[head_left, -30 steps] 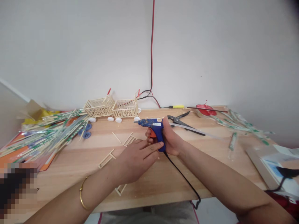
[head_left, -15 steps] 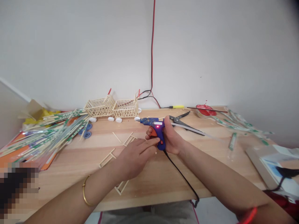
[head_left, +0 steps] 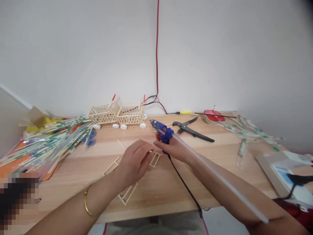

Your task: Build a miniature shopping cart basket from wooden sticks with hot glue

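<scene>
My right hand is wrapped round the handle of a blue hot glue gun, its nozzle pointing up and to the left. A long clear glue stick runs out of its back over my forearm. Close by on the left, my left hand is closed in a pinch on a small wooden stick frame, partly hidden by the fingers. More stick frames lie about this hand, one below it and one by the wrist.
Two stick carts on white wheels stand near the wall. Black pliers lie behind the glue gun. Packaged chopsticks and blue wheels are at left, a red-topped roll and a white box at right. The gun's cord crosses the table edge.
My left hand has come off the glue gun's handle and picked up a stick frame from the table. My right hand has turned the gun, swinging the glue stick toward me.
</scene>
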The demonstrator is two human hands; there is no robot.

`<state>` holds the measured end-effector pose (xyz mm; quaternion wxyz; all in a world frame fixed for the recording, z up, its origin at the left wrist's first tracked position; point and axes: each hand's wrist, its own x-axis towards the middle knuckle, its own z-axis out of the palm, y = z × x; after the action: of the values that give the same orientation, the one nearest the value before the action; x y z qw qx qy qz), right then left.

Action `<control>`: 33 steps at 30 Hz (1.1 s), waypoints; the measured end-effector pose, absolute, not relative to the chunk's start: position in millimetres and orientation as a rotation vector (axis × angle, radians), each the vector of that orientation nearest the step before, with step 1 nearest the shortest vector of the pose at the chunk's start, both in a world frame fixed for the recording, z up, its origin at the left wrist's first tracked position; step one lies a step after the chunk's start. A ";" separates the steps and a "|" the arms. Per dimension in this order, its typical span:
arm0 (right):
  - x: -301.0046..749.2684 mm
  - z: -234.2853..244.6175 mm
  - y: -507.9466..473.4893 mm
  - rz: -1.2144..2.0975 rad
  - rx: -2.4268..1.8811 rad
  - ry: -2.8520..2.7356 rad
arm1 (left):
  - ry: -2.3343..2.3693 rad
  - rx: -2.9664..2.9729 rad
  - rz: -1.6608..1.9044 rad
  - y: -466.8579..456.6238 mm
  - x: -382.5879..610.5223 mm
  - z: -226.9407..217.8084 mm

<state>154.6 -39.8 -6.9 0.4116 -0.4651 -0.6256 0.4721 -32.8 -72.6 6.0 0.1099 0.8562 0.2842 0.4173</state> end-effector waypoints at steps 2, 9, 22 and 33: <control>154.5 -7.2 -39.8 0.966 -1.181 -1.685 | 0.894 2.319 1.147 -77.0 -30.3 10.2; 145.0 -10.7 -42.6 0.478 -1.117 -1.903 | 0.800 1.305 0.694 -99.4 -9.5 14.5; 135.9 -11.6 -47.5 0.330 -1.095 -1.970 | 0.651 0.775 0.683 -99.6 -7.4 12.9; 133.9 -14.4 -50.7 0.686 -1.055 -1.850 | 0.660 0.848 0.697 -93.6 -11.3 15.8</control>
<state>133.9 -50.7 -14.4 0.4367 -0.4243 -0.7437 0.2759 -11.3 -93.6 15.8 0.8020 0.3955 0.3079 0.3250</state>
